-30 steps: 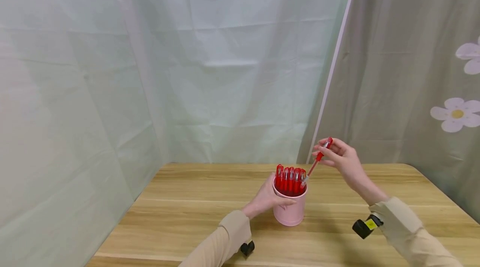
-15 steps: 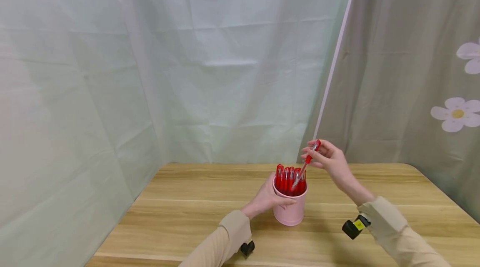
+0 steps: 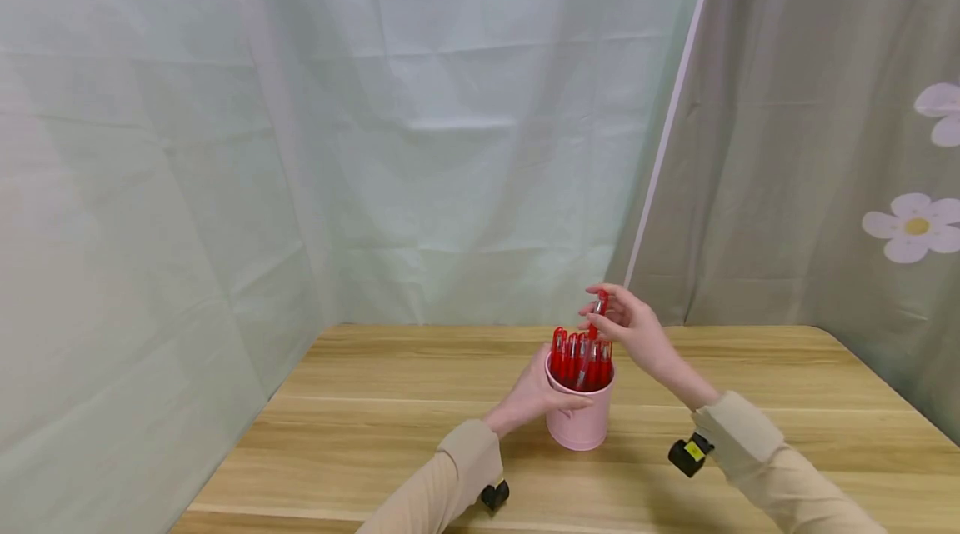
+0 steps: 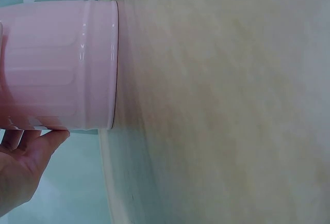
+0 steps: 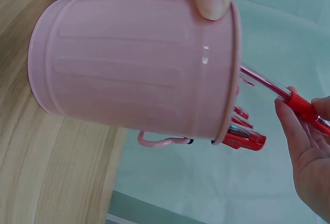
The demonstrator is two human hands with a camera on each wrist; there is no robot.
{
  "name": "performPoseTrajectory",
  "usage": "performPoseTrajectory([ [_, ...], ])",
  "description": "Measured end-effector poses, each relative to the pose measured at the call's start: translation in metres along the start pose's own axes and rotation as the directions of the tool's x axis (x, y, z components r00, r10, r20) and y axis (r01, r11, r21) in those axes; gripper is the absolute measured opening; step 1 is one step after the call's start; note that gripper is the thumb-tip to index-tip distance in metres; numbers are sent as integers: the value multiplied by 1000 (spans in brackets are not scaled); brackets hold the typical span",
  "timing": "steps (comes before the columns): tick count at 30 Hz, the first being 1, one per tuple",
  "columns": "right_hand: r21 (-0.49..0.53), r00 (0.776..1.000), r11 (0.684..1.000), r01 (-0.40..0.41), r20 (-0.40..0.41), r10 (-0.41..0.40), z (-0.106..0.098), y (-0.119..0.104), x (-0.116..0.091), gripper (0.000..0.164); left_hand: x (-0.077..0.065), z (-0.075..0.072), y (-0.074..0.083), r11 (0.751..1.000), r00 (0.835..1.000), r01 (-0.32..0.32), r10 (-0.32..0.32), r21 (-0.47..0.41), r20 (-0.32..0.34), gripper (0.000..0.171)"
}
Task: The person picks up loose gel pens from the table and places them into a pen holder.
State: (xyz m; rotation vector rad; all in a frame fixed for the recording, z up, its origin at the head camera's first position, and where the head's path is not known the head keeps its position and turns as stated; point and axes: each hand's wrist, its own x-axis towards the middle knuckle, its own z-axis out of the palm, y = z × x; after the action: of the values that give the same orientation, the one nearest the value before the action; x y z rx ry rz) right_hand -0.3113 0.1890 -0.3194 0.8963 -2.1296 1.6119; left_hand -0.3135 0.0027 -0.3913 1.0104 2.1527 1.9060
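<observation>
A pink pen holder [image 3: 578, 426], shaped like a small bucket with side handles, stands upright on the wooden table. My left hand [image 3: 534, 392] grips it from the left, with the thumb across the front near the rim. Several red pens [image 3: 570, 359] with clear barrels and red caps stand in it. Between thumb and fingers my right hand [image 3: 626, 326] pinches one more red pen [image 5: 265, 82], held above the holder. That pen's lower end is past the rim in the right wrist view. The left fingers behind the holder are mostly hidden.
The wooden table [image 3: 360, 417] reaches back to a pale green curtain [image 3: 465, 142]. A grey curtain with white flowers [image 3: 915, 227] hangs on the right. Black wrist cameras [image 3: 690, 455] sit under both sleeves.
My right hand has moved left and a little down, bringing the pen from beside the holder's right rim to above its opening, now more upright. My left hand has stayed on the holder.
</observation>
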Motion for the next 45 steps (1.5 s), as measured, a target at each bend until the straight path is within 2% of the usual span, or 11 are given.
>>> performPoseTrajectory([
  [5, -28, 1000, 1000, 3, 2, -3, 11, -15, 0, 32, 5, -1, -19, 1000, 1000, 16, -16, 12, -14, 68],
  [10, -83, 1000, 997, 1, -10, -2, 21, -22, 0, 29, 5, 0, -24, 1000, 1000, 18, -18, 24, -20, 68],
  [14, -112, 999, 993, 33, -18, -35, 24, -13, 0, 29, 4, 0, -19, 999, 1000, 15, -15, 29, -16, 68],
  [19, -193, 998, 980, 40, -31, -47, 25, 9, 4, 30, -1, 0, 0, 999, 1000, 1, -1, 46, -5, 68],
  [23, -316, 998, 947, 47, -29, -59, 25, 13, 5, 30, -3, 0, 7, 999, 1000, 1, -1, 51, 7, 68],
  [27, -431, 1000, 902, 25, -5, -30, 25, 16, 2, 34, -1, 0, -4, 999, 1000, 14, -15, 37, 3, 67],
  [32, -469, 1000, 883, -5, 22, 17, 25, 19, 1, 35, 3, 0, -19, 999, 1000, 24, -24, 38, -9, 68],
  [38, -509, 998, 861, -8, 46, 36, 24, 23, 0, 34, 4, 1, -21, 999, 1000, 22, -21, 47, -19, 70],
  [41, -540, 997, 842, 4, 68, 39, 23, 24, -1, 34, 5, 2, -21, 999, 999, 29, -29, 17, -14, 70],
  [45, -603, 994, 796, 50, 109, 20, 23, 28, -3, 37, 5, 2, -21, 1000, 1000, 20, -20, 21, -13, 70],
])
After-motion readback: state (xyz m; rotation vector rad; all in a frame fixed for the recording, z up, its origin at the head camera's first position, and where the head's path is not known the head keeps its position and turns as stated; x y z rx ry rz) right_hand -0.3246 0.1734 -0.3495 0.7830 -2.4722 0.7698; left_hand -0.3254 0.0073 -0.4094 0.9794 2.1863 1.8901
